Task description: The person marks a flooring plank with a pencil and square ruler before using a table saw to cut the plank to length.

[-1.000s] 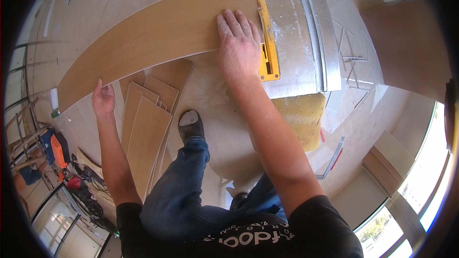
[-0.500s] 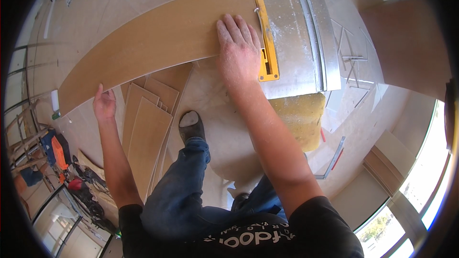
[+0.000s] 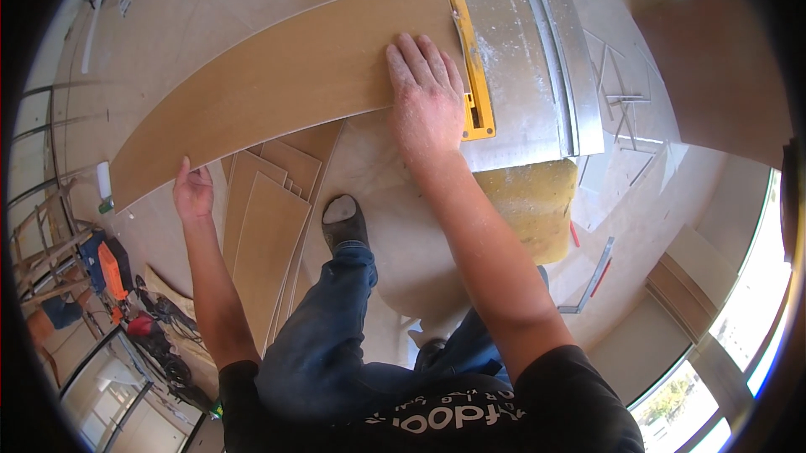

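A long light-brown board [image 3: 277, 50] reaches from the left to a yellow guide tool [image 3: 478, 109] on a dusty metal table [image 3: 525, 58]. My right hand [image 3: 424, 100] lies flat on the board's right end beside the yellow tool, fingers slightly spread. My left hand [image 3: 193, 188] grips the near edge towards the board's left end, fingers curled underneath. A fanned pile of similar boards [image 3: 260, 251] lies on the floor below, left of my foot [image 3: 342, 218].
A yellow foam pad [image 3: 529, 209] sits below the table. A metal square [image 3: 592, 281], thin offcuts [image 3: 621, 100] and a large brown panel [image 3: 714, 67] are at the right. Power tools and cords [image 3: 155, 335] crowd the lower left, beside metal framing [image 3: 38, 235].
The board and both hands have shifted slightly towards me, so the board's far corner sits lower along the yellow tool. The view has also shifted a little.
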The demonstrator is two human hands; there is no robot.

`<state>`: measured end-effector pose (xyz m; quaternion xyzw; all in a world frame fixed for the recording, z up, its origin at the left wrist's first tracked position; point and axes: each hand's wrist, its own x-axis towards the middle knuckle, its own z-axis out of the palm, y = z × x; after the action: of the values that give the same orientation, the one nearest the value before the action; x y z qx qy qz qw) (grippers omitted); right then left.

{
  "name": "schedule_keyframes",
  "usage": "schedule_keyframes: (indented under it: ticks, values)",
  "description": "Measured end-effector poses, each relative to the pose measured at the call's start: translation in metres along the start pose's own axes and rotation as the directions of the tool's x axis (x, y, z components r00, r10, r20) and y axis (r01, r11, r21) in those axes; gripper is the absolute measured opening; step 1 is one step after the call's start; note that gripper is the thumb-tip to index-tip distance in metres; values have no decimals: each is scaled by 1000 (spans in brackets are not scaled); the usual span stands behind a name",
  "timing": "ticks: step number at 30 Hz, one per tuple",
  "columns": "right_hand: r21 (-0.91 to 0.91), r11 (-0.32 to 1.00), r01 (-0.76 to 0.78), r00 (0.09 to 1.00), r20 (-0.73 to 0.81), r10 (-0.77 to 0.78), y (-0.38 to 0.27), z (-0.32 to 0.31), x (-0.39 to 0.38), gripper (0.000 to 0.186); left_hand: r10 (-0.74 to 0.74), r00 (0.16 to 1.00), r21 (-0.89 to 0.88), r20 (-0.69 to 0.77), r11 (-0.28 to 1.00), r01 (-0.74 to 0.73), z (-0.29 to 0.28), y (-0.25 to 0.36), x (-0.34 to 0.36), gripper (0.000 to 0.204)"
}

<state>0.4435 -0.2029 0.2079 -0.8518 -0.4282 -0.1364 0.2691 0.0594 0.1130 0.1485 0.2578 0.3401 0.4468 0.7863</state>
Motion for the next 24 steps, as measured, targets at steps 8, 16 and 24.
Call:
schedule_keyframes:
  ticks: [8,16,24]
  values:
    - [-16,1000,-11,1000,20,11,-1,-5,-5,40,-33,999,4,-32,999,33,-2,1,-8,36]
    - [2,1000,-14,1000,19,14,-3,-8,-9,40,-53,998,-17,-20,998,53,-2,1,-15,32]
    - [-7,1000,3,1000,31,-3,-3,-12,-14,41,-29,1000,-15,-8,999,28,-4,2,-19,32]
